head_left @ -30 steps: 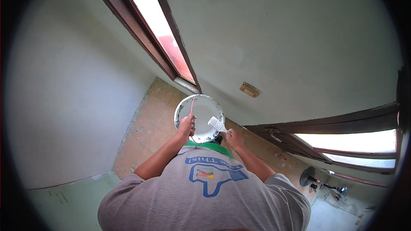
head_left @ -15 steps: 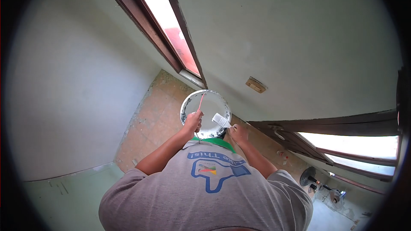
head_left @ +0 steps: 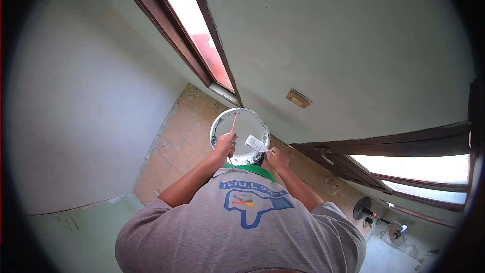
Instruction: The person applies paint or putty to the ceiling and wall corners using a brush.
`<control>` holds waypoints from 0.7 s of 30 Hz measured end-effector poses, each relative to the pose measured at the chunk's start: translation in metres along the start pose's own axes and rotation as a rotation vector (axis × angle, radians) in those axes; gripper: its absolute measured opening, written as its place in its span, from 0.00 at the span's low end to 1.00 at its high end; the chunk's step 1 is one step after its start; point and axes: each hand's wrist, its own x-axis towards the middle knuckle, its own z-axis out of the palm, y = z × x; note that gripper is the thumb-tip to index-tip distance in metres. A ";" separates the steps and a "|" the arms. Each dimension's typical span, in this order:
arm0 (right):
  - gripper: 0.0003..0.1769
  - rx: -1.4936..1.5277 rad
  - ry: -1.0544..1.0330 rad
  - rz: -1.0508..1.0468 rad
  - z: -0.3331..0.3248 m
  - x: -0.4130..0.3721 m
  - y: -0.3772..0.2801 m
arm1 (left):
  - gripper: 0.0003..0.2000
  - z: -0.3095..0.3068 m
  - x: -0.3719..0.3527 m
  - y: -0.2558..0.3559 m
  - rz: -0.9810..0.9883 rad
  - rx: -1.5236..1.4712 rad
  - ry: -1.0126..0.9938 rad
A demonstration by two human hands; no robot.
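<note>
My left hand (head_left: 225, 145) is closed around the pinkish-red handle (head_left: 235, 122) of a white bucket (head_left: 213, 132). The bucket's rim is smeared with dark marks, and whitish paint shows inside it. A paintbrush (head_left: 255, 143) is gripped in my right hand (head_left: 277, 158) at the bucket's right side. Its broad white-coated bristles point up and left, over the bucket's mouth. The fingers of my right hand wrap its handle and hide most of it.
A tall dark-framed window (head_left: 212, 60) rises just beyond the bucket. On the pale wall is a switch plate (head_left: 298, 98). To the right stands a dark wooden door frame (head_left: 404, 146). A fan (head_left: 396, 232) is at the lower right, above the tiled floor (head_left: 172, 136).
The brush and my right hand have shifted slightly left, further over the bucket. The whole view has also slid a little. My left hand keeps its hold on the handle.
</note>
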 end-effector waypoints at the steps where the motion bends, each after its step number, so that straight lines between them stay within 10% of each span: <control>1: 0.19 0.006 -0.001 -0.004 0.001 0.001 0.000 | 0.14 0.000 0.000 0.001 -0.003 -0.004 0.017; 21: 0.22 -0.099 -0.010 -0.051 -0.004 0.000 -0.007 | 0.13 -0.010 -0.003 -0.003 -0.007 0.001 0.015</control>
